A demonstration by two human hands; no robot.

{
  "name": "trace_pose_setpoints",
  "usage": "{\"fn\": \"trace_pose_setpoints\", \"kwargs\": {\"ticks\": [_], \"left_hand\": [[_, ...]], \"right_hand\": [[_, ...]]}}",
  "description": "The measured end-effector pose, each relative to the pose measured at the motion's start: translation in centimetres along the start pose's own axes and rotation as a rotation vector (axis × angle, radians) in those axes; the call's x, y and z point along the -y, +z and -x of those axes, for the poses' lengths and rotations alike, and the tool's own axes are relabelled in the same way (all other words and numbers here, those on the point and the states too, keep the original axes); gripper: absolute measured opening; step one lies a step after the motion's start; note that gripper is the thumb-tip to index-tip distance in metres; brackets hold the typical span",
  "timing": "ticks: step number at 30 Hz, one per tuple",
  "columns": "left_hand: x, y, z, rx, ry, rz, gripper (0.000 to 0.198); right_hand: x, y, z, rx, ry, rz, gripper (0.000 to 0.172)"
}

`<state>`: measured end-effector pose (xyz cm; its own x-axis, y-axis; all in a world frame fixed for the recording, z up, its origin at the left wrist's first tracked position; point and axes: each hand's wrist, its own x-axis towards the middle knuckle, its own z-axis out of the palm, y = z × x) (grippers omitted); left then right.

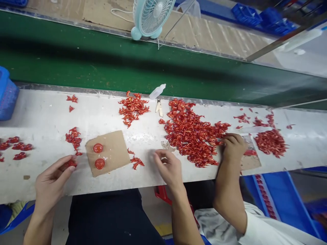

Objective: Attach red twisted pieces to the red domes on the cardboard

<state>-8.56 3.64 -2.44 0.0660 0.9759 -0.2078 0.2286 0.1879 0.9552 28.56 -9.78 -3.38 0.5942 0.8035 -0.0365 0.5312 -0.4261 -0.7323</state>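
My left hand (51, 182) rests at the near edge of the white bench (46, 183), its fingertips pinching a small curled red piece (71, 164). My right hand (166, 166) hovers over the bench with its fingers curled, and nothing shows in it. Between my hands lies a cardboard square (117, 153) bearing several-free two round red discs (98, 148). A large heap of twisted red pieces (191, 134) spreads to the right of my right hand. A co-worker's hand (233, 148), with a white sleeve, reaches to that heap's right edge.
Smaller red heaps (133, 108) lie along the bench, with a white plastic bottle (157, 91) and a small pale tool (159, 108) at the back. Beyond the bench run a green belt (127, 58) and a pale blue fan (153, 17). A blue crate (7, 93) stands at far left.
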Motion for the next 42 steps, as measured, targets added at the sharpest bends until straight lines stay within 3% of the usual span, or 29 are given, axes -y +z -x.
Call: {"fn": "trace_pose_setpoints", "kwargs": {"ticks": [3, 9, 14, 21, 26, 32, 42], "left_hand": [[-0.6, 0.4, 0.3, 0.055, -0.113, 0.152, 0.037], [-0.8, 0.8, 1.3, 0.107, -0.070, 0.210, 0.026], [-0.4, 0.7, 2.0, 0.135, -0.159, 0.339, 0.027], [-1.5, 1.8, 1.8, 0.092, -0.203, 0.458, 0.011], [-2.1, 2.2, 2.2, 0.095, -0.202, 0.495, 0.019], [-1.9, 2.3, 2.5, 0.080, -0.236, 0.494, 0.025], [-2.2, 3.0, 2.1, 0.089, -0.274, 0.517, 0.030]], "right_hand": [[3.1, 1.9, -0.6, 0.266, -0.170, 0.031, 0.017], [5.2, 4.2, -2.8, 0.457, -0.265, 0.115, 0.017], [6.5, 4.8, -2.9, 0.477, -0.079, -0.154, 0.021], [11.2, 7.9, -1.9, 0.668, 0.065, -0.514, 0.031], [12.7, 10.4, -2.5, 0.648, 0.142, -0.597, 0.030], [12.9, 11.6, -2.6, 0.622, 0.130, -0.560, 0.031], [13.7, 10.7, -2.6, 0.659, 0.205, -0.656, 0.033]]}}
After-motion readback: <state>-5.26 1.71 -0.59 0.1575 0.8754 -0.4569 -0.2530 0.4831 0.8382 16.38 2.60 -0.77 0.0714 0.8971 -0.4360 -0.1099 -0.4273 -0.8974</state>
